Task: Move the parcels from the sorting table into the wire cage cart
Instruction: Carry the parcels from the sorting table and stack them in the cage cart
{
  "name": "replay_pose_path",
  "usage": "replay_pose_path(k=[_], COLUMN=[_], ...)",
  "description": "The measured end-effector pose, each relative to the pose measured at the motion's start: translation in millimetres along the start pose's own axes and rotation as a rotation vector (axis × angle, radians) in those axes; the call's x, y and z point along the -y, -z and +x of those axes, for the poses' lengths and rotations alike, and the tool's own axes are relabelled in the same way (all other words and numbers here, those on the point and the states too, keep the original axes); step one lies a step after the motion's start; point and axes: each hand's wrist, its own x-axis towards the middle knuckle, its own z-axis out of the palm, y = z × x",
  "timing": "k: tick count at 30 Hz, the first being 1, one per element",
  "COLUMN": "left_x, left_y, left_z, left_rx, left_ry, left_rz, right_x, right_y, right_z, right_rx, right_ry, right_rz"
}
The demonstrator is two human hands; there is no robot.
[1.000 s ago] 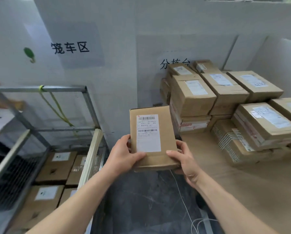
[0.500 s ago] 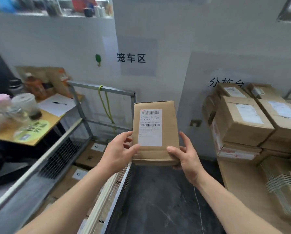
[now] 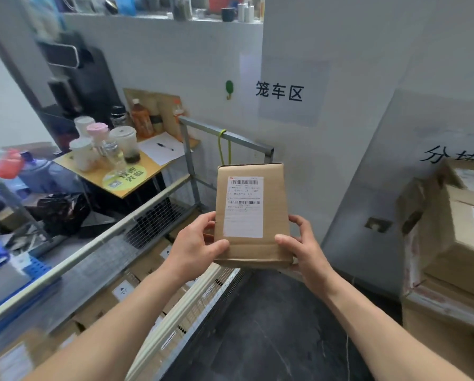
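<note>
A small brown cardboard parcel [image 3: 251,215] with a white barcode label is held up in front of me. My left hand [image 3: 194,243] grips its lower left side, thumb on the front face. My right hand [image 3: 303,247] grips its lower right side the same way. The parcel hangs above the near right rail of the wire cage cart [image 3: 114,235], whose grey frame and mesh run across the lower left. Several labelled parcels [image 3: 125,291] lie inside the cart. More parcels [image 3: 456,232] are stacked on the sorting table at the right edge.
A yellow side table [image 3: 147,166] behind the cart carries cups, bottles, paper and a pen. A black bag [image 3: 61,213] and blue crates sit at the left. Dark floor [image 3: 271,325] lies between the cart and the sorting table. The white wall carries printed signs.
My view has swung left from the sorting table toward the cart. The parcel, still held in both hands, now hangs over the cart's near rail.
</note>
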Motion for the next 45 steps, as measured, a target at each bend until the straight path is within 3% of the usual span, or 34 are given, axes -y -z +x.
replay_pose_path(k=[11,20,27,37,45], left_x=[33,88,145,233,295], left_y=[31,85,155,261,296], left_z=[-31,-50,-61,-97,-148], left_rx=[-0.099,-0.179,-0.250,-0.321,-0.294], left_ry=[0.095,0.112,0.159,0.246,0.466], left_rz=[-0.047,0.082,0.256,0.544,0.539], right_x=[0,-7,1,-23,-69], right_y=[-43,-111,-195,-338,-411], right_z=[26,51,71,89,103], right_rx=[0.172,0.189,0.211,0.329,0.481], right_ry=[-0.058,-0.052,0.001,-0.059,-0.146], right_rz=[-0.058,-0.076,-0.153,-0.176,-0.299])
